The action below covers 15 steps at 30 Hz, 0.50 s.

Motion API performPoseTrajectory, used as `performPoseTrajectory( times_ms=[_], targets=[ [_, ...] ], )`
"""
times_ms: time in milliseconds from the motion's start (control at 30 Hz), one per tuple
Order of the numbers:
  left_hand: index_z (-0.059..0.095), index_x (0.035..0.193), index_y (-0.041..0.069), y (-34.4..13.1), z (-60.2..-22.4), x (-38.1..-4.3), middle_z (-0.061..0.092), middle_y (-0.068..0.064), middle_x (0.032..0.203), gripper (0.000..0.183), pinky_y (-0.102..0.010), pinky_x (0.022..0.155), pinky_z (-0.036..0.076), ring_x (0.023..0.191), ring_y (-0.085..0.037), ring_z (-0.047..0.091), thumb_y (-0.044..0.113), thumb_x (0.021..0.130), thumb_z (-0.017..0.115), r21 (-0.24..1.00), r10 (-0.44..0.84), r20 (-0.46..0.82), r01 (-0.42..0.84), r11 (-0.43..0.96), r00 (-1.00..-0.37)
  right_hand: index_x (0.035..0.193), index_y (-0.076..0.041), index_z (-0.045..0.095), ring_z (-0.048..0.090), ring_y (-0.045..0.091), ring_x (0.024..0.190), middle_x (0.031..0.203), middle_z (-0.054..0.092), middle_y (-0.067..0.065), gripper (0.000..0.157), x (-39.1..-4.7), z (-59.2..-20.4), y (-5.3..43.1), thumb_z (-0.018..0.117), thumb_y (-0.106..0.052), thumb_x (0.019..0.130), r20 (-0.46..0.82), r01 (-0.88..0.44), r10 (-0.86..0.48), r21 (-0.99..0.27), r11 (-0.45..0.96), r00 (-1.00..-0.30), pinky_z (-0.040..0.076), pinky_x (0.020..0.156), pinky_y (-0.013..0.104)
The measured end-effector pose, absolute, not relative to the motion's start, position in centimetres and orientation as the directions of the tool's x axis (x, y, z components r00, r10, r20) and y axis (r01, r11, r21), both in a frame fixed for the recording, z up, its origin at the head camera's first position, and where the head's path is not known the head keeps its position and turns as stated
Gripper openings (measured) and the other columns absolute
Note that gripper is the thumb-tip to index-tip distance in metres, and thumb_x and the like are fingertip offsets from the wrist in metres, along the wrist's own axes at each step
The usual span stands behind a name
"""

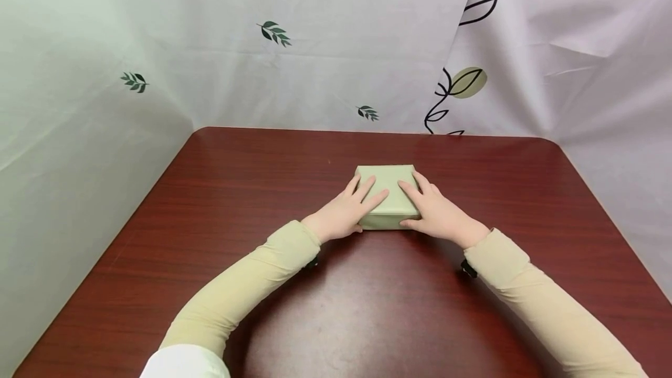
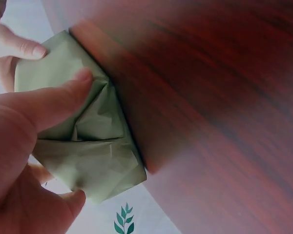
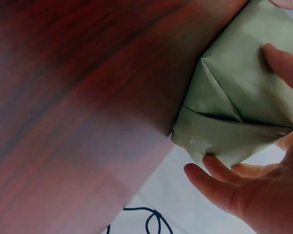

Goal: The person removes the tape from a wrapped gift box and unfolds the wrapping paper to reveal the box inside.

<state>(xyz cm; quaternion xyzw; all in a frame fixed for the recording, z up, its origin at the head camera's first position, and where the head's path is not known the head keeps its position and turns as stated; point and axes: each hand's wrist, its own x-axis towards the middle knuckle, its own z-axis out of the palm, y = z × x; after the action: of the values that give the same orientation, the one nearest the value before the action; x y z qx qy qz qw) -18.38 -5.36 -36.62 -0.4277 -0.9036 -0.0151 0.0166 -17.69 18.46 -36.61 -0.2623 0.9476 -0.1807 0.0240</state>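
From my remote place, I see a pale green, square box, seemingly wrapped in paper (image 1: 390, 178), lying on a dark red-brown wooden table (image 1: 236, 188), in front of both arms. Neither hand is released: the bare left hand (image 1: 343, 212) grasps the box's left side, and the bare right hand (image 1: 440, 210) grasps its right side. Fingers spread over the top while thumbs touch the near face; I judge this balanced hold serves to prevent sliding or turning. Both wrist views show creased folds (image 2: 95, 163) near the fingers, so perhaps the grip also presses the wrapping flat, but I cannot be sure.
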Motion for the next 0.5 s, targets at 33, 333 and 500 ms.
performPoseTrajectory(
  times_ms=[33,333,500],
  targets=[
    [0.029,0.148,0.009,-5.33,-36.65,-18.39,0.021,-0.029,0.151,0.086,-0.043,0.106,0.037,0.138,-0.052,0.016,0.015,0.078,0.078,0.013,0.778,0.046,0.779,0.627,-0.627,0.144,0.000,0.031,0.033,0.056,0.125,0.150,0.011,0.033,0.081,-17.71,-36.58,18.41,0.074,-0.025,0.081,0.049,-0.484,-0.502,-0.365,0.796,-0.863,0.038,0.097,0.058],
    [0.029,0.147,0.005,-5.06,-36.79,-18.43,0.022,-0.031,0.149,0.084,-0.049,0.112,0.026,0.141,-0.045,0.017,0.012,0.078,0.077,0.011,0.793,0.054,0.795,0.607,-0.607,0.140,0.001,0.036,0.030,0.054,0.129,0.149,0.012,0.034,0.081,-17.93,-36.99,18.05,0.080,-0.014,0.073,0.099,-0.447,-0.459,-0.475,0.758,-0.883,0.035,0.100,0.060],
    [0.031,0.146,0.004,-4.89,-36.79,-18.45,0.026,-0.032,0.148,0.081,-0.054,0.115,0.014,0.142,-0.040,0.020,0.012,0.079,0.075,0.011,0.796,0.067,0.798,0.602,-0.601,0.139,0.000,0.041,0.035,0.048,0.129,0.149,0.015,0.032,0.082,-17.90,-37.00,17.84,0.082,-0.010,0.068,0.114,-0.401,-0.408,-0.541,0.739,-0.906,0.038,0.099,0.055]
  ],
)
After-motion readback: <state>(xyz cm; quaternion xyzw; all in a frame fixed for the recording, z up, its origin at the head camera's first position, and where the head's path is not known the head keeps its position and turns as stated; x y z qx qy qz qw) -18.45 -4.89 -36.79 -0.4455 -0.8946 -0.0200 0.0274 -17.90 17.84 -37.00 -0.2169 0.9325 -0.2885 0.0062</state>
